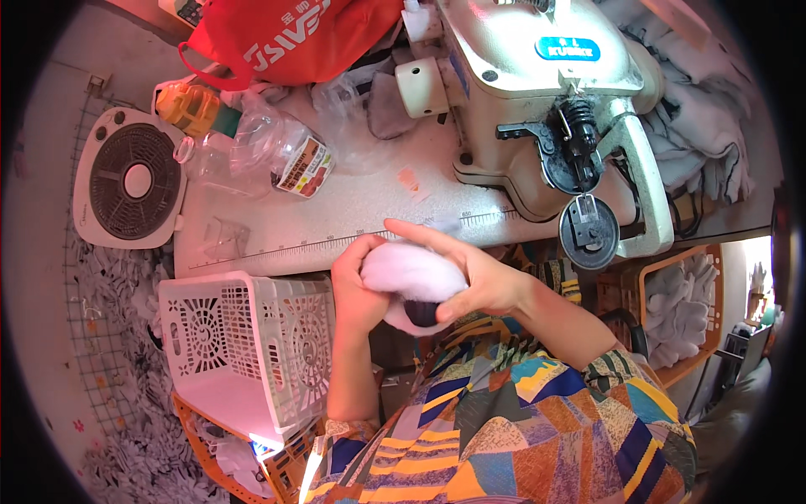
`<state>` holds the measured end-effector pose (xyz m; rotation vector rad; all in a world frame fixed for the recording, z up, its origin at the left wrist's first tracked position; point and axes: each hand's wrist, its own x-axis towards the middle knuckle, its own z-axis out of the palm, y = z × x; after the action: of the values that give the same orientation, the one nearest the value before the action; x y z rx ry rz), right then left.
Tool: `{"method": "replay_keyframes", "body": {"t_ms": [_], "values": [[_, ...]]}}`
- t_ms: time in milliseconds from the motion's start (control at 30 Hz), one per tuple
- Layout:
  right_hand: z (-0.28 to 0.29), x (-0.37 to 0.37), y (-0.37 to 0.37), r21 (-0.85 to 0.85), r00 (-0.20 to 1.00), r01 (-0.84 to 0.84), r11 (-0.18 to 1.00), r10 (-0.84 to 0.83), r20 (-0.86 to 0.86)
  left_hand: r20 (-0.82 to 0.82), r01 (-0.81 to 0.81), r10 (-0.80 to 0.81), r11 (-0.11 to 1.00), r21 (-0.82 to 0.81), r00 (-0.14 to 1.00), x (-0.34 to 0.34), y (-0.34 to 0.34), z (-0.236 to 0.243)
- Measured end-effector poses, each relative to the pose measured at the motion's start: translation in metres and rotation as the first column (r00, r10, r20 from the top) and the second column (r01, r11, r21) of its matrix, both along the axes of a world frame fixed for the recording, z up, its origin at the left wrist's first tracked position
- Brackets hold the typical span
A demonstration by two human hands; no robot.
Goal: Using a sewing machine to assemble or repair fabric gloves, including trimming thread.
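Cluttering white worktable (353, 214): sewing machine (546, 101), bottle (260, 151).

A: Tabletop (353, 220), far side?
B: One cream sewing machine (537, 92); one red bag (294, 34); one crushed clear plastic bottle (260, 151).
A: Left of it?
B: One white fan (134, 181); one white slotted basket (243, 336) over an orange crate (210, 458).
A: Right?
B: Orange crate of white gloves (684, 307).

- Left hand (357, 290) curled shut, forearm rising bare and nearly upright from the lower edge, wrist bent toward the right hand
- Right hand (474, 273) cupped, fingers stretched leftward, thumb tucked beneath, forearm slanting in from the lower right
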<state>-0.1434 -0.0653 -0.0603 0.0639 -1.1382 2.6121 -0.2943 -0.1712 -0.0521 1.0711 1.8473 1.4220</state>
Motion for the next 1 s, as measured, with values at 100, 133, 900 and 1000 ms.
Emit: {"method": "replay_keyframes", "body": {"t_ms": [100, 133, 900, 1000], "values": [[0.003, 0.004, 0.007, 0.365, 0.908, 0.332, 0.87, -0.399, 0.126, -0.565, -0.021, 0.056, 0.997, 0.068, 0.823, 0.022, 0.0, 0.025], [-0.001, -0.005, 0.004, 0.557, 0.796, 0.463, 0.69, -0.6, 0.081, -0.758, -0.037, 0.099, 0.994, 0.098, 0.645, 0.035, -0.005, 0.031], [0.001, -0.013, 0.016, 0.839, 0.721, 0.509, 0.193, -0.627, -0.293, -0.759, 0.064, 0.056, 0.99, 0.127, 0.648, 0.039, -0.004, 0.022], [0.0, -0.009, 0.008, 0.382, 0.955, 0.229, 0.895, -0.283, 0.089, -0.791, -0.121, 0.247, 0.969, 0.217, 0.56, 0.006, 0.013, 0.027]]}}
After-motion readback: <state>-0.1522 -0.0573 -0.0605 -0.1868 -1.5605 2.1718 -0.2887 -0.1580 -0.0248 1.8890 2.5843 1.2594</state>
